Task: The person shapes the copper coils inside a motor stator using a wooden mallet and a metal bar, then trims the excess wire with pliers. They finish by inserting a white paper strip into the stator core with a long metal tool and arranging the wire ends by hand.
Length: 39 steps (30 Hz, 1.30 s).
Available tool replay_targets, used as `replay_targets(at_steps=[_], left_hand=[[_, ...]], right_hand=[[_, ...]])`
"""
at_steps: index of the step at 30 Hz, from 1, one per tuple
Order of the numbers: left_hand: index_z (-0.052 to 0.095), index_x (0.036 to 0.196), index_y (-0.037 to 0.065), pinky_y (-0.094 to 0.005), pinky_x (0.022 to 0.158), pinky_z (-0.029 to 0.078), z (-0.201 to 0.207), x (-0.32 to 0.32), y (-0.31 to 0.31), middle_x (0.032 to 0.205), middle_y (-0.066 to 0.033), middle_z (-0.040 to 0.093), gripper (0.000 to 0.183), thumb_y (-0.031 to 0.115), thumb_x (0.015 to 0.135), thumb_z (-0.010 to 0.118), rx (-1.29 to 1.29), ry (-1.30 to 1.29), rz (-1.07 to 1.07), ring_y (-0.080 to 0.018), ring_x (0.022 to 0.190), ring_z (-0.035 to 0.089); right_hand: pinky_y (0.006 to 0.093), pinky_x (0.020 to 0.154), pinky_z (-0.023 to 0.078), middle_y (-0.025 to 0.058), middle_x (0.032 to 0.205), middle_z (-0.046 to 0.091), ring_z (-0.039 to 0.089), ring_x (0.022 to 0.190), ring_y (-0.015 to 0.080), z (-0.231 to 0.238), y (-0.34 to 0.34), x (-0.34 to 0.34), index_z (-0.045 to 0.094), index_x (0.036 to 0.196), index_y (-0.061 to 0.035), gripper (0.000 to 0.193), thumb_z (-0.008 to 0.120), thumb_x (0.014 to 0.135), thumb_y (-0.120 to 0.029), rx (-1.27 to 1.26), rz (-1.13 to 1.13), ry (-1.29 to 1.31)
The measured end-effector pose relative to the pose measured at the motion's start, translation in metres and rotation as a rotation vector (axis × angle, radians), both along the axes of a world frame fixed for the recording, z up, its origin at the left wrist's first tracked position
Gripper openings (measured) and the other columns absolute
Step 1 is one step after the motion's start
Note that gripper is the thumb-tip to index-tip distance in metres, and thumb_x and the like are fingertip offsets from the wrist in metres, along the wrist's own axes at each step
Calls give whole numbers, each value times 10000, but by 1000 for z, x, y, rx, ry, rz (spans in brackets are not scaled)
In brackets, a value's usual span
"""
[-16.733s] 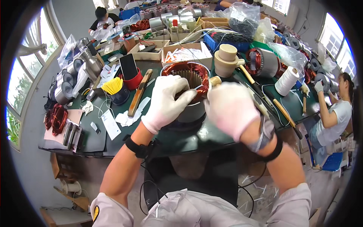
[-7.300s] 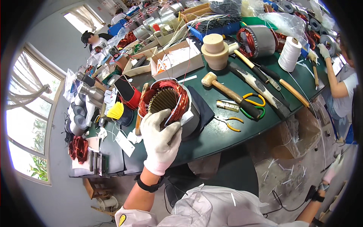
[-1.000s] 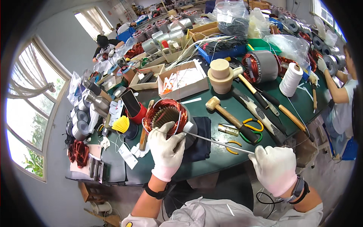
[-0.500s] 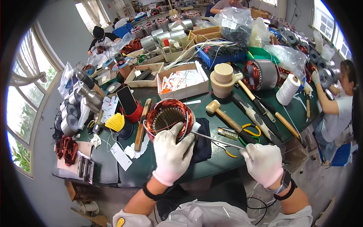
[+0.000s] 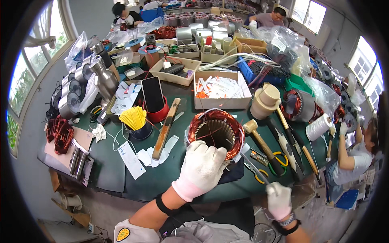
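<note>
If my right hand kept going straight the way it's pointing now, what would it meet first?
Most likely the yellow-handled pliers lying just ahead of your right hand, though the hand's height is unclear.

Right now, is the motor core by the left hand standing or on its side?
Standing: the motor core opens upward, with copper coils ringing its top and the left hand on its near side.

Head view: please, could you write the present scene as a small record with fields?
Surface: dark green table
Left hand: white-gloved, at near rim of round copper-wound metal stator
Right hand: white-gloved, gripping thin grey strand, material unclear
Left of stator: flat brown wooden bar
Right of stator: wooden-handled mallet with pale head
Behind stator: open beige box holding white strips
</note>
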<state>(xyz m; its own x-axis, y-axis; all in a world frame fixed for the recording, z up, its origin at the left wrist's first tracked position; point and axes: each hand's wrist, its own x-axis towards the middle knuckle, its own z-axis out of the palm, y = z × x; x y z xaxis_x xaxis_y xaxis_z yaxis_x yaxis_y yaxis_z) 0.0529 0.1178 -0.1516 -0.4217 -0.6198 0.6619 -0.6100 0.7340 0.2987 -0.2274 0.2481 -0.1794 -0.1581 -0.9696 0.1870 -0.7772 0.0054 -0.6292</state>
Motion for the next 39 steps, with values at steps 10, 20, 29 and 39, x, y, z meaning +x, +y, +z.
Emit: replay_targets(at_steps=[10, 20, 29, 39], left_hand=[[750, 1140, 123, -553, 1137, 401, 5, 9, 34, 1270, -138, 588, 503, 115, 667, 921, -231, -132, 138, -398, 1250, 523], [768, 945, 144, -547, 1127, 412, -3, -3, 46, 1338, -100, 634, 343, -83, 694, 821, -329, -396, 201, -403, 1325, 527], [713, 903, 96, -616, 1067, 469, -4, -20, 60, 1181, -102, 604, 295, -71, 662, 752, -165, -437, 108, -378, 1165, 604], [701, 976, 76, -499, 1040, 483, -5, -55, 17, 1291, -155, 654, 293, -42, 725, 795, -130, -324, 287, -384, 1237, 618]], right_hand=[[424, 590, 525, 92, 740, 647, 677, 643, 299, 17, 15, 9, 645, 889, -75, 139, 713, 949, -180, -2, 85, 97], [468, 575, 441, 120, 635, 544, 592, 585, 345, 10, 62, -64, 647, 830, -65, 146, 776, 802, -128, -29, 8, 115], [480, 649, 375, 141, 686, 507, 519, 656, 390, -33, 56, -97, 600, 791, -39, 116, 702, 773, -91, 77, 83, 9], [479, 605, 371, 146, 669, 520, 542, 617, 389, -29, 27, -104, 555, 739, -45, 171, 722, 755, -77, 38, 125, -116]])
